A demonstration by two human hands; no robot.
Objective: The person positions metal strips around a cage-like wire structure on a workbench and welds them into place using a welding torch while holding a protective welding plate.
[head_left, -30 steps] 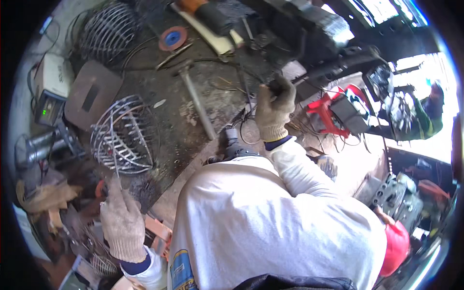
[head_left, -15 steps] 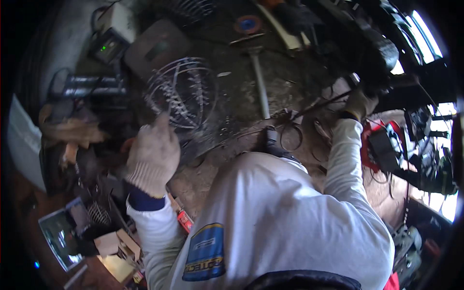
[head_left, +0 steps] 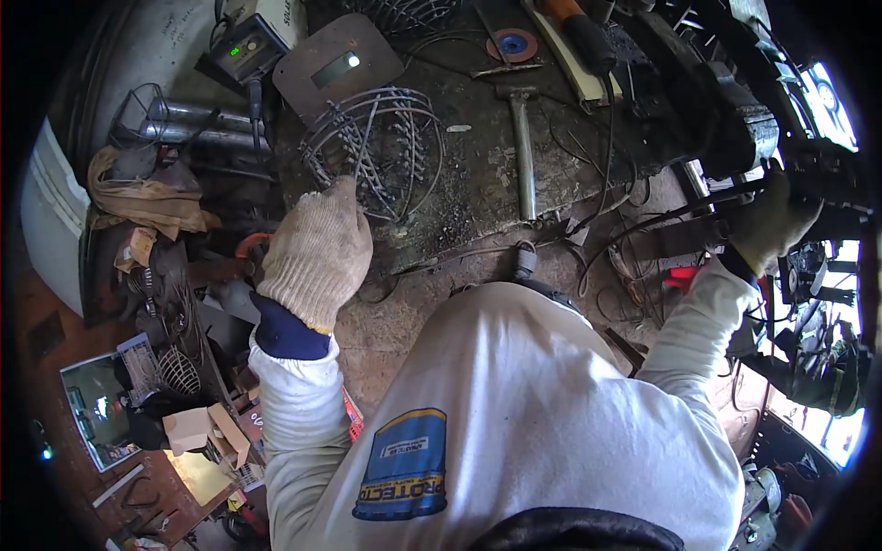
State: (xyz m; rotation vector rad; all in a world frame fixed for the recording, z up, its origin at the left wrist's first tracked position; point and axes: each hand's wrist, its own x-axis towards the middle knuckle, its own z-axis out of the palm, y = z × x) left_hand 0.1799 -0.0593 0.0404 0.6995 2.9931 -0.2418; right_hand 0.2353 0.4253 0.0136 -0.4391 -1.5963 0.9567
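Note:
My left hand (head_left: 317, 248), in a knitted cream glove, has its fingers drawn together at the near edge of a round wire frame (head_left: 401, 211) on the dark bench. The frame has curved hoops and twisted bars inside. A thin straight rod rises from the fingertips; whether it belongs to the frame I cannot tell. Out at the far right, my gloved right hand (head_left: 776, 220) is closed around a black cable (head_left: 648, 219) that runs up to it from the bench edge. The dark machinery beside it partly hides those fingers.
On the bench (head_left: 459, 179) lie a hammer (head_left: 522, 151), a grinding disc (head_left: 512, 44), an orange-and-black power tool (head_left: 579, 32) and a flat welding mask (head_left: 340, 64). A boxy machine with a green display (head_left: 253, 44) stands behind. Dark metal machinery (head_left: 726, 119) crowds the right.
My right hand has moved outward to the right, near the dark machinery. My left hand stays by the wire frame. The whole view has shifted and become sharper.

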